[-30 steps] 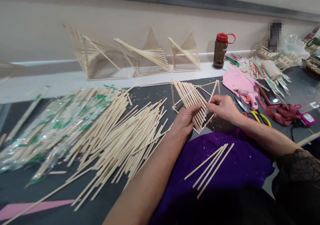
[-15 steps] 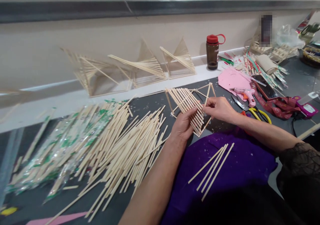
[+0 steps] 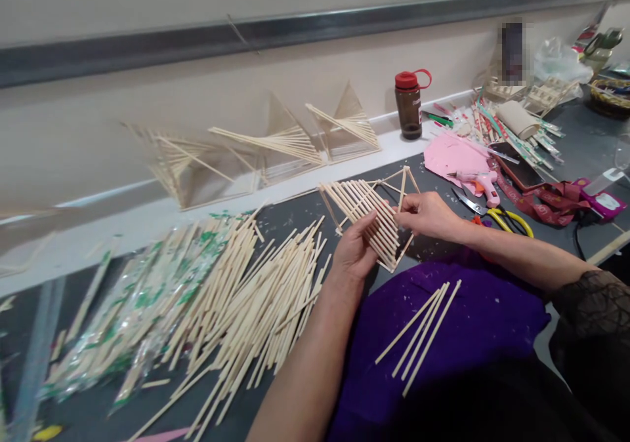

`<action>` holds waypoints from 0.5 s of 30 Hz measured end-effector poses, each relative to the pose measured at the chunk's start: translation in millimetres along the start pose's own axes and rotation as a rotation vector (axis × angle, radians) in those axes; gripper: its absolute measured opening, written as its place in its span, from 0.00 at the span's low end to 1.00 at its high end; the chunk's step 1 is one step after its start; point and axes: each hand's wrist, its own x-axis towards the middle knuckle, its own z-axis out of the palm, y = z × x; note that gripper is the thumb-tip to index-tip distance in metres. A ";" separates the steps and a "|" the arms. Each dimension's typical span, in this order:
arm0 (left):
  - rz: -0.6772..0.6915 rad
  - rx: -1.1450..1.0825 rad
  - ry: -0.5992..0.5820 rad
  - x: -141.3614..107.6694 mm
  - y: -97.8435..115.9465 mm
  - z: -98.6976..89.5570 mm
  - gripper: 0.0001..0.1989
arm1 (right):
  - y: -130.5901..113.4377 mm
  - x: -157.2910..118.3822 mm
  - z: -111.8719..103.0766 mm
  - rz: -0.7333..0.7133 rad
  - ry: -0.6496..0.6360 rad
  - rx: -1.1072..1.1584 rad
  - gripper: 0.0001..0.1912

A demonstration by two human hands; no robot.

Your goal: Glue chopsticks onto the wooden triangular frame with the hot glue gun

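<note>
A small frame built of wooden sticks [image 3: 363, 199] is held above the table, its near face a row of slanted parallel sticks. My left hand [image 3: 355, 245] grips its lower left side, with the thumb lying across the sticks. At the right side of the frame, my right hand [image 3: 426, 216] is closed, its fingertips pinched against the sticks' edge; whether a separate stick is between them is hidden. Below, several loose sticks [image 3: 426, 330] lie on a purple cloth [image 3: 472, 311].
Left lie a heap of loose sticks [image 3: 266, 291] and plastic-wrapped ones [image 3: 147, 291]. Twisted stick structures [image 3: 275, 143] line the wall beside a brown bottle [image 3: 409, 107]. To the right are a pink glue gun [image 3: 480, 183], yellow-handled scissors [image 3: 506, 222], a phone [image 3: 519, 166] and a red lanyard [image 3: 536, 199].
The camera view has tilted and shifted slightly. Both hands stay on the stick frame in nearly the same grip, and the loose sticks on the cloth have not moved.
</note>
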 end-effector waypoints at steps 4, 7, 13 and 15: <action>0.012 0.002 0.003 0.4 2.2 0.6 0.08 | -2.4 1.4 -1.5 -0.005 -0.008 0.001 0.11; 0.036 -0.012 0.022 1.5 1.5 3.6 0.08 | -2.8 3.4 -3.1 -0.014 0.005 -0.007 0.09; 0.049 -0.043 0.096 2.2 -1.9 13.2 0.09 | 7.4 8.1 -4.3 -0.027 -0.015 0.015 0.09; 0.050 -0.047 0.092 2.5 -2.9 14.4 0.08 | 11.0 8.8 -4.1 -0.011 -0.029 0.054 0.08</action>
